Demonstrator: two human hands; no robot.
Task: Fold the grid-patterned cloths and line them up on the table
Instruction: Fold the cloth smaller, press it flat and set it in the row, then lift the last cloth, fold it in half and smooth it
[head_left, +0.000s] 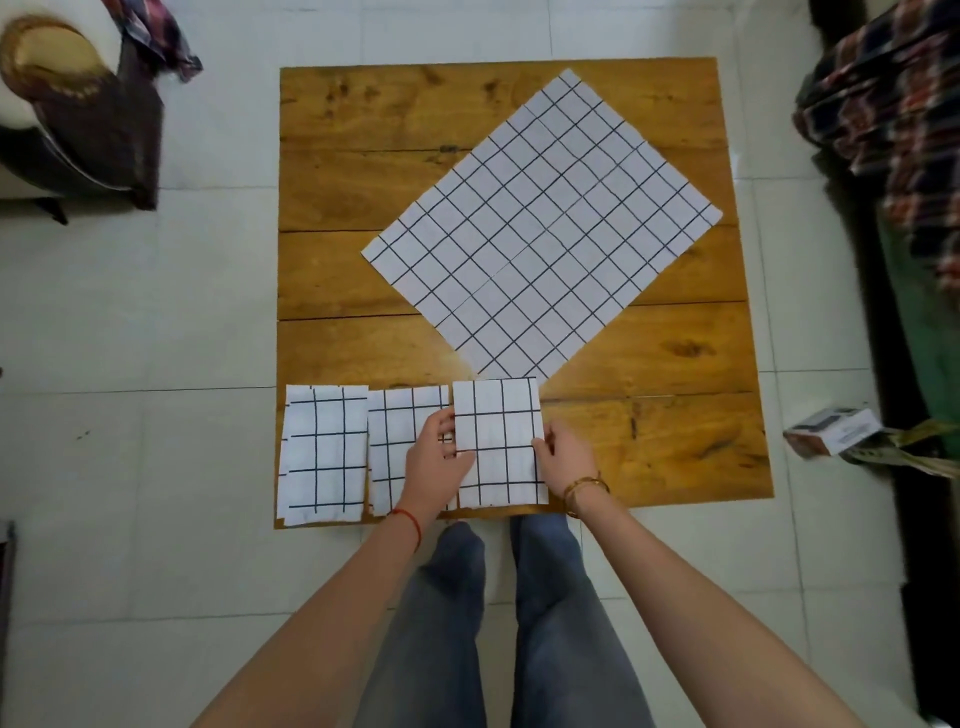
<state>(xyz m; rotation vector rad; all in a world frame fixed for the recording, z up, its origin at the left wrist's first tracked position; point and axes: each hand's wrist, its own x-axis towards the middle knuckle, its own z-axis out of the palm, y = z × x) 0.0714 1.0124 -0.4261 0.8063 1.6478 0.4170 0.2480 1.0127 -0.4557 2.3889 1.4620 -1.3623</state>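
Unfolded cloth (540, 228) — white, thin dark grid lines, set diagonally. Three folded cloths, left (323, 452), middle (400, 447) and right (500, 441) — same white with a dark grid. Table (675, 441): honey-brown wood, dark knots and streaks. Floor (156, 467): pale off-white tiles. Trousers (550, 623): faded blue-grey. Left wrist thread (410, 522) — red; right wrist bangle (584, 486) — gold. Small box (831, 431): white and grey.

Three folded cloths (322, 452) (395, 447) (498, 441) — one unfolded cloth (540, 228) — on one table (675, 441).
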